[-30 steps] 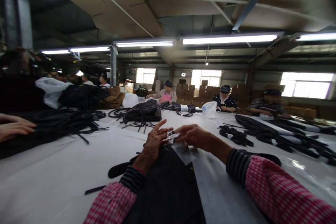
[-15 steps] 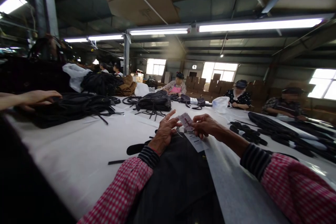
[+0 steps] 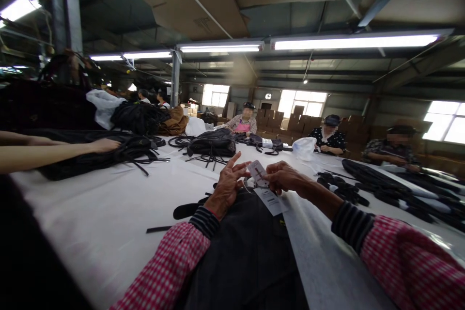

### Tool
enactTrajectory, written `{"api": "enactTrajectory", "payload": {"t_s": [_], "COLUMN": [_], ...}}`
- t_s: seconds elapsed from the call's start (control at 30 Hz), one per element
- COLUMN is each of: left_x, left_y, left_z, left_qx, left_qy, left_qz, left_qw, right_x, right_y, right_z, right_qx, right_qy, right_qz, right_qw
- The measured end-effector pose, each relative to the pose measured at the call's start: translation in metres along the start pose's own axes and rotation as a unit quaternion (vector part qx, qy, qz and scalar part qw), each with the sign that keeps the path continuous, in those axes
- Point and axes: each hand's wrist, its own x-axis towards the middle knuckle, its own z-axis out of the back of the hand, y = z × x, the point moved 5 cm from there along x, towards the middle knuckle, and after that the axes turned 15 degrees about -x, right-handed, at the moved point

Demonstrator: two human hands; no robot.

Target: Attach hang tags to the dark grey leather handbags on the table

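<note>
A black bag (image 3: 250,252) of smooth cloth lies on the table before me, its far end under my hands. Over that end, a small white hang tag (image 3: 257,173) with reddish print is pinched at its right edge by my right hand (image 3: 285,177). My left hand (image 3: 229,181) is at the tag's left edge with fingers closed in on it, the forefinger raised. Below them, a second white tag (image 3: 269,201) with dark print rests on the bag, and a thin pale string loops between the hands. Black straps (image 3: 185,210) stick out at the left.
A co-worker's bare arms (image 3: 98,147) reach from the left onto a black bag (image 3: 65,160). More black bags (image 3: 210,143) stand at the table's far side. Several people sit across the white table (image 3: 109,223). Bundled black straps (image 3: 341,186) lie at the right.
The co-worker's arm at the left has reached further right over the black bag. My hands stay at the tag, which has tilted slightly; the view has shifted a little.
</note>
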Motion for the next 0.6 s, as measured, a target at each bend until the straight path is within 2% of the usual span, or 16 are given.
{"api": "enactTrajectory", "payload": {"t_s": [0.2, 0.3, 0.43, 0.6], "left_x": [-0.001, -0.002, -0.001, -0.002], "left_y": [-0.005, -0.007, -0.007, -0.005], "left_z": [0.001, 0.002, 0.000, -0.004], "left_qx": [-0.003, -0.006, 0.021, 0.047], "left_qy": [-0.017, -0.031, -0.009, 0.007], "left_qz": [0.007, 0.005, -0.021, -0.031], "left_qw": [1.000, 0.999, 1.000, 0.998], "right_x": [0.005, 0.005, 0.004, 0.003], "right_y": [0.004, 0.005, 0.010, 0.020], "right_z": [0.001, 0.001, 0.001, -0.002], "right_qx": [-0.056, -0.072, -0.078, -0.058], "right_qy": [-0.083, -0.098, -0.114, -0.175], "right_qz": [0.038, 0.052, 0.066, 0.109], "right_qw": [0.994, 0.991, 0.988, 0.977]}}
